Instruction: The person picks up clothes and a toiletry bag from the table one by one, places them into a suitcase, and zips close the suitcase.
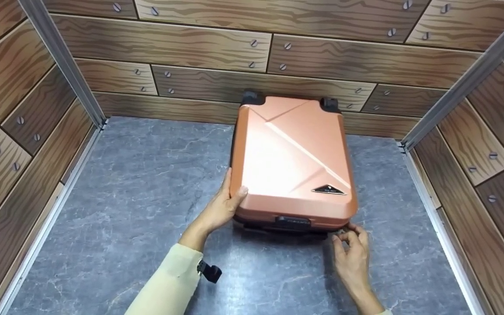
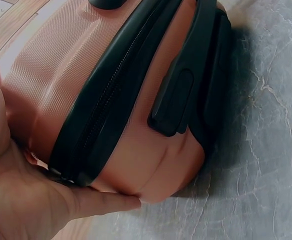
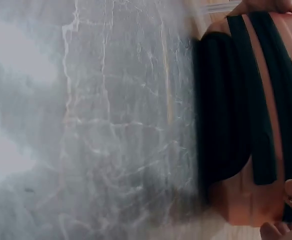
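A rose-gold hard-shell suitcase lies flat, wheels toward the back wall, with a dark triangular badge on top. My left hand holds its near left corner, thumb over the top edge and fingers along the side. A black zipper band runs around the shell in the left wrist view, beside a black carry handle. At the near right corner, my right hand has curled fingers and thumb pinching a small zipper pull at the band; the fingertips partly hide it.
Grey marbled floor lies around the suitcase. Wood-patterned panels wall off the back and both sides, with metal strips at the corners and floor edges. Black wheels stand close to the back wall. A small black device is strapped at the left wrist.
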Motion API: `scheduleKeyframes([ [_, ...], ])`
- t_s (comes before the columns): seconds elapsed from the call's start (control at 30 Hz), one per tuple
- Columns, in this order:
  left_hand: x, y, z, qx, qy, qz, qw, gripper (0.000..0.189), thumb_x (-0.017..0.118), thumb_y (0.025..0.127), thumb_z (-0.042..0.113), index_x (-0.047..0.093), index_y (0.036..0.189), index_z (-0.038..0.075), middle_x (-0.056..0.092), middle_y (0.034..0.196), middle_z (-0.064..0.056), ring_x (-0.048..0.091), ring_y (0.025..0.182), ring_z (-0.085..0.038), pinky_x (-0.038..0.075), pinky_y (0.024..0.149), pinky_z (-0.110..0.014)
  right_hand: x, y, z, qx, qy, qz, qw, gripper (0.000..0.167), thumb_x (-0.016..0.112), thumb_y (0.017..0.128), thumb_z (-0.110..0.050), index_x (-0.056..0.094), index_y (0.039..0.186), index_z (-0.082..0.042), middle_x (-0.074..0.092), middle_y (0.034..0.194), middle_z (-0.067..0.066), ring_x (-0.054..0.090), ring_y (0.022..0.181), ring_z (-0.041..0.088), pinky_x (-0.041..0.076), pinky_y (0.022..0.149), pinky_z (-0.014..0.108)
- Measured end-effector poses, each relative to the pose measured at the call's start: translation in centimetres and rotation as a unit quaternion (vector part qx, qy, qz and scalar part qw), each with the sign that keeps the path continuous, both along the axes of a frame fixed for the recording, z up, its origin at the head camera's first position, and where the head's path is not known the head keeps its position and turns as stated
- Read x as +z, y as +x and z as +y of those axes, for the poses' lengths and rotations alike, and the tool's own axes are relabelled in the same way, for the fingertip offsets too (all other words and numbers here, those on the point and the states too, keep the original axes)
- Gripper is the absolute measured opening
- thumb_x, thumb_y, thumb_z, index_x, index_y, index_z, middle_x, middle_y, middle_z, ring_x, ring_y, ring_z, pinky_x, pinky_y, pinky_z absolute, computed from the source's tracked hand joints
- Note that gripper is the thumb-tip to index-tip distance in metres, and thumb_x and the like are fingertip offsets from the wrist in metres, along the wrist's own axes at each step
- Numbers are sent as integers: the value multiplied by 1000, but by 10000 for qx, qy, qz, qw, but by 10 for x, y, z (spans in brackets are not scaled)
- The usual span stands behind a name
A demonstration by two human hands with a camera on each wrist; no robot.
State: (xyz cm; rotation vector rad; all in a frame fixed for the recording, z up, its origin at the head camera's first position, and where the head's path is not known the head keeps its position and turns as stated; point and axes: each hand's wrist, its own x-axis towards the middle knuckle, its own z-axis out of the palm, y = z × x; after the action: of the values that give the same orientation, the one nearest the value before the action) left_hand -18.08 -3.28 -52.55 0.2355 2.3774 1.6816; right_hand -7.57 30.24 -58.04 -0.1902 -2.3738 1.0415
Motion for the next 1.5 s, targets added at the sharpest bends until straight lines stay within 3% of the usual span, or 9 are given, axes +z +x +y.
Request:
scheduleKeyframes([
  [0.1, 0, -1, -1, -68, -20, 29, 10000, 95, 46, 106, 65, -5, 171, 18, 6, 176, -18, 17, 161, -39, 16, 131, -52, 0, 0, 2, -255, 198, -537, 9980, 9, 67, 96, -2, 68, 88, 0, 70, 111, 23, 68, 106, 42, 52, 90, 50],
  [0.23, -1, -1, 0, -149, -32, 54, 9999, 95, 45, 106, 65, -7, 170, 16, 3, 176, -18, 13, 162, -36, 14, 132, -51, 4, 2, 4, -334, 521, -1065, 9924, 18, 59, 103, -18, 73, 97, -8, 77, 93, 19, 73, 88, 46, 52, 72, 58],
  [0.53, 0, 2, -1, -37, 5, 97, 9999, 96, 46, 106, 65, -7, 170, 17, 1, 176, -20, 13, 162, -39, 14, 132, -52, -2, 3, 0, 13, 1252, -47, 9921, 27, 65, 98, -8, 57, 72, -6, 64, 66, 22, 65, 72, 54, 45, 58, 64],
  [0.67, -1, 3, 2, -44, -16, 141, 9999, 98, 44, 105, 67, -8, 170, 16, 2, 176, -20, 17, 160, -41, 17, 131, -53, -4, 5, -2, -19, 1307, 95, 9914, 24, 66, 96, -7, 59, 73, -5, 64, 67, 22, 65, 69, 52, 45, 56, 63],
  [0.83, -2, 2, 3, -37, -55, 171, 9998, 98, 43, 105, 68, -8, 170, 17, 4, 175, -21, 21, 159, -44, 19, 130, -54, -6, 4, 0, 72, 1393, 321, 9897, 24, 67, 95, -3, 58, 73, -4, 67, 70, 18, 66, 78, 49, 48, 68, 63],
  [1.03, -2, 3, 2, -13, 13, 105, 9999, 96, 44, 106, 66, -8, 170, 19, 5, 175, -21, 21, 159, -44, 19, 130, -55, -7, 4, -1, 123, 1244, 213, 9919, 26, 67, 97, -5, 59, 73, -8, 65, 67, 11, 68, 76, 45, 49, 66, 62],
  [1.27, -3, 1, -4, 16, 30, 152, 9999, 94, 44, 108, 61, -9, 170, 16, 3, 176, -21, 18, 160, -42, 17, 131, -53, -17, 2, -1, 284, 1173, 769, 9897, 27, 70, 93, 1, 61, 70, -10, 64, 69, 5, 66, 75, 37, 48, 69, 52],
  [1.37, -3, 1, -5, 5, 19, 174, 9998, 94, 44, 108, 61, -10, 170, 15, 3, 175, -21, 17, 160, -42, 16, 131, -53, -17, 1, -1, 202, 1018, 621, 9927, 27, 70, 94, 0, 60, 71, -10, 62, 71, 6, 64, 76, 36, 45, 70, 48],
  [1.5, -3, 1, -4, 61, 61, 206, 9998, 94, 44, 108, 61, -9, 170, 15, 3, 176, -20, 16, 160, -41, 15, 131, -53, -15, 0, -3, 200, 659, 287, 9972, 19, 67, 98, -2, 63, 79, -6, 64, 95, 17, 62, 91, 37, 43, 78, 46],
])
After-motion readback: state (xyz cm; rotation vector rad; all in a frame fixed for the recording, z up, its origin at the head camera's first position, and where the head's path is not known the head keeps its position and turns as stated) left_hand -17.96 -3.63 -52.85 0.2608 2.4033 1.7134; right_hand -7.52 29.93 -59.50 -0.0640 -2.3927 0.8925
